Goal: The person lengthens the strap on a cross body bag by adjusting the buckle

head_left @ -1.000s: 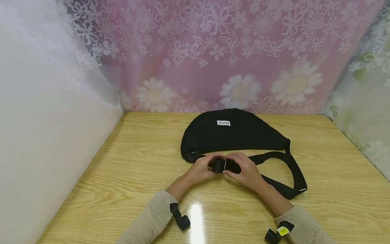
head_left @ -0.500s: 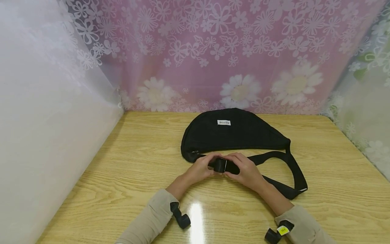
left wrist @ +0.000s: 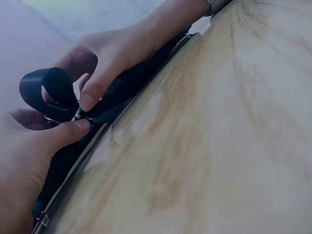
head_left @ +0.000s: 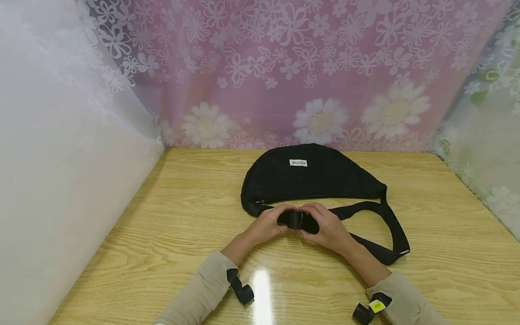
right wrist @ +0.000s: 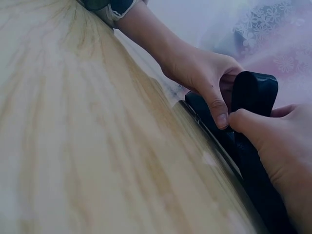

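Note:
A black waist bag [head_left: 313, 178] with a white label lies on the table, its long black strap [head_left: 400, 232] looped in front. My left hand [head_left: 267, 224] and right hand [head_left: 331, 229] meet over the strap, thumbs near and fingers behind. Between them a metal slider buckle [left wrist: 77, 115] sits on the webbing, and a raised strap loop [right wrist: 254, 92] stands up beside it. In the left wrist view, both thumbs press close at the buckle. The left fingers pinch the webbing on the loop's side, the right ones the webbing on the other side.
The wood-grain table [head_left: 183, 194] reflects a bright light strip near its front. Flowered curtains [head_left: 260, 81] hang behind, and a white curtain [head_left: 73, 149] borders the left. A zipper pull [head_left: 260, 202] shows at the bag's left end.
The raised strap loop and the buckle have shifted slightly right between my fingers. My hands keep nearly the same place, and the bag has not moved.

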The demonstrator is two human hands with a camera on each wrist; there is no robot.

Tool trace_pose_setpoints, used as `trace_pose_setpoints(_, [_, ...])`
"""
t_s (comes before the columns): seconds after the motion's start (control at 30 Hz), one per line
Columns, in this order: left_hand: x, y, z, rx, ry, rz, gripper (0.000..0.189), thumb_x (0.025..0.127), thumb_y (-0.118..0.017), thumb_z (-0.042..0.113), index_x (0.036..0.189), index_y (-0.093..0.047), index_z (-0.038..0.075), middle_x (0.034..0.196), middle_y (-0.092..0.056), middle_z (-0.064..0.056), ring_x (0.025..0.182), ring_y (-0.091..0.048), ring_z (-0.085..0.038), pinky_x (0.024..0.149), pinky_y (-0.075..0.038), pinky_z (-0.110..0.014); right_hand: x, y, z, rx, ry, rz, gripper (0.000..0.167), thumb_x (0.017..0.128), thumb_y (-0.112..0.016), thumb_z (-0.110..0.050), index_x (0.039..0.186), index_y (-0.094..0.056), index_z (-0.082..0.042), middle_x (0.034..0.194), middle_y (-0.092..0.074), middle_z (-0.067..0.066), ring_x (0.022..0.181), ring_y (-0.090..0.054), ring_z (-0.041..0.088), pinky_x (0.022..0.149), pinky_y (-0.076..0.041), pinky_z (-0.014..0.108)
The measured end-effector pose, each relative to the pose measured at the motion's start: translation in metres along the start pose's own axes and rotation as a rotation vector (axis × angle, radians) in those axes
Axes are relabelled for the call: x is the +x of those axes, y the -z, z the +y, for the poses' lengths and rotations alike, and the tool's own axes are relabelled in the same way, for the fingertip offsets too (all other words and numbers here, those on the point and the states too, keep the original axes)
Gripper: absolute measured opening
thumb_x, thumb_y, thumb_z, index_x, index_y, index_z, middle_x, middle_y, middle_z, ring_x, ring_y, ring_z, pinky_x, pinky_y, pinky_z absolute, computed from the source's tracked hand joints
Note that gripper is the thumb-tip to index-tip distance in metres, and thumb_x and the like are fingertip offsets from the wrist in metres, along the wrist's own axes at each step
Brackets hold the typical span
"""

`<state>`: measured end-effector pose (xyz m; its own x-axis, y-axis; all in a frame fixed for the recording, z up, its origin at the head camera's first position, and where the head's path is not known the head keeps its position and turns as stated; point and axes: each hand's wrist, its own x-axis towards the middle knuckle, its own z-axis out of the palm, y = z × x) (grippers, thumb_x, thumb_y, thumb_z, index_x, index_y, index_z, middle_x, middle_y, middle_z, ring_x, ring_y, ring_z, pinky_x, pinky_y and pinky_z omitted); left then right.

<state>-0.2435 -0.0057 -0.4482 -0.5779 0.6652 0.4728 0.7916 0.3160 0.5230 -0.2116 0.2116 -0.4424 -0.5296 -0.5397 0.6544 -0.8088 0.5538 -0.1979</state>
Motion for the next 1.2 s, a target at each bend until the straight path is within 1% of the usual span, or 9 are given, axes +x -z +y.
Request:
trace_pose_setpoints(0.2, [0.000, 0.001, 0.002, 0.014, 0.010, -0.004, 0.050, 0.077, -0.075, 0.006, 0.122, -0.051, 0.004, 0.117, -0.058, -0.007, 0.108, -0.054, -0.017, 0.089, -0.041, -0.022, 0.000, 0.000, 0.000, -0.040, 0.017, -0.014, 0.053, 0.078, -0.075, -0.030, 0.119, -0.057, -0.002, 0.112, -0.055, 0.010, 0.101, -0.054, 0.024, 0.083, -0.047, 0.038])
trace_pose_setpoints(0.3, [0.001, 0.001, 0.003, 0.068, 0.028, -0.017, 0.050, 0.076, -0.077, 0.011, 0.120, -0.053, 0.004, 0.116, -0.058, -0.006, 0.107, -0.054, -0.017, 0.090, -0.041, -0.023, -0.001, 0.001, 0.000, -0.039, 0.012, -0.010, 0.054, 0.071, -0.079, -0.023, 0.116, -0.059, -0.003, 0.110, -0.056, 0.007, 0.099, -0.055, 0.022, 0.081, -0.048, 0.038])
trace_pose_setpoints(0.4, [0.002, 0.003, 0.001, 0.150, 0.059, -0.062, 0.049, 0.076, -0.078, 0.022, 0.118, -0.057, 0.007, 0.114, -0.059, -0.004, 0.106, -0.054, -0.016, 0.090, -0.040, -0.024, -0.002, 0.000, 0.000, -0.025, -0.006, 0.003, 0.054, 0.065, -0.081, -0.018, 0.112, -0.059, -0.004, 0.107, -0.056, 0.005, 0.094, -0.057, 0.019, 0.077, -0.049, 0.036])
trace_pose_setpoints(0.5, [0.004, 0.010, -0.004, 0.190, 0.119, -0.126, 0.047, 0.077, -0.076, 0.033, 0.116, -0.061, 0.012, 0.112, -0.061, 0.002, 0.102, -0.052, -0.014, 0.088, -0.039, -0.026, -0.003, -0.001, 0.001, -0.004, -0.041, 0.017, 0.054, 0.062, -0.081, -0.017, 0.110, -0.059, -0.006, 0.104, -0.055, 0.002, 0.087, -0.057, 0.016, 0.071, -0.050, 0.033])
trace_pose_setpoints(0.6, [0.004, 0.019, -0.009, 0.147, 0.184, -0.187, 0.042, 0.081, -0.071, 0.037, 0.116, -0.063, 0.016, 0.111, -0.060, 0.007, 0.098, -0.049, -0.012, 0.085, -0.039, -0.027, -0.003, -0.001, 0.001, 0.030, -0.072, 0.015, 0.056, 0.061, -0.081, -0.016, 0.111, -0.057, -0.007, 0.104, -0.054, 0.002, 0.083, -0.056, 0.015, 0.067, -0.050, 0.032])
trace_pose_setpoints(0.67, [0.004, 0.025, -0.012, 0.102, 0.208, -0.203, 0.034, 0.086, -0.066, 0.034, 0.115, -0.064, 0.017, 0.108, -0.061, 0.008, 0.096, -0.048, -0.010, 0.082, -0.039, -0.027, -0.003, -0.002, 0.001, 0.051, -0.085, 0.012, 0.058, 0.061, -0.081, -0.015, 0.112, -0.056, -0.007, 0.104, -0.054, 0.001, 0.082, -0.055, 0.015, 0.067, -0.050, 0.032])
trace_pose_setpoints(0.8, [0.005, 0.031, -0.013, 0.013, 0.224, -0.174, 0.020, 0.092, -0.058, 0.024, 0.107, -0.067, 0.014, 0.099, -0.063, 0.006, 0.089, -0.049, -0.010, 0.077, -0.041, -0.025, -0.003, -0.002, 0.001, 0.076, -0.088, 0.023, 0.060, 0.060, -0.082, -0.013, 0.113, -0.055, -0.006, 0.105, -0.053, 0.002, 0.082, -0.055, 0.015, 0.066, -0.050, 0.033])
trace_pose_setpoints(1.0, [0.007, 0.036, -0.011, -0.015, 0.182, -0.106, 0.016, 0.090, -0.059, 0.015, 0.100, -0.070, 0.009, 0.092, -0.065, 0.003, 0.081, -0.050, -0.011, 0.071, -0.042, -0.025, -0.003, 0.000, 0.001, 0.099, -0.086, 0.028, 0.060, 0.061, -0.083, -0.016, 0.113, -0.055, -0.007, 0.106, -0.054, 0.000, 0.086, -0.054, 0.012, 0.068, -0.051, 0.032])
trace_pose_setpoints(1.2, [0.008, 0.040, -0.012, -0.022, 0.169, -0.116, 0.017, 0.090, -0.060, 0.014, 0.101, -0.071, 0.009, 0.091, -0.065, 0.003, 0.077, -0.048, -0.010, 0.067, -0.041, -0.023, -0.003, 0.001, 0.001, 0.106, -0.071, 0.021, 0.055, 0.067, -0.079, -0.024, 0.113, -0.054, -0.008, 0.106, -0.054, 0.002, 0.088, -0.055, 0.013, 0.070, -0.051, 0.032])
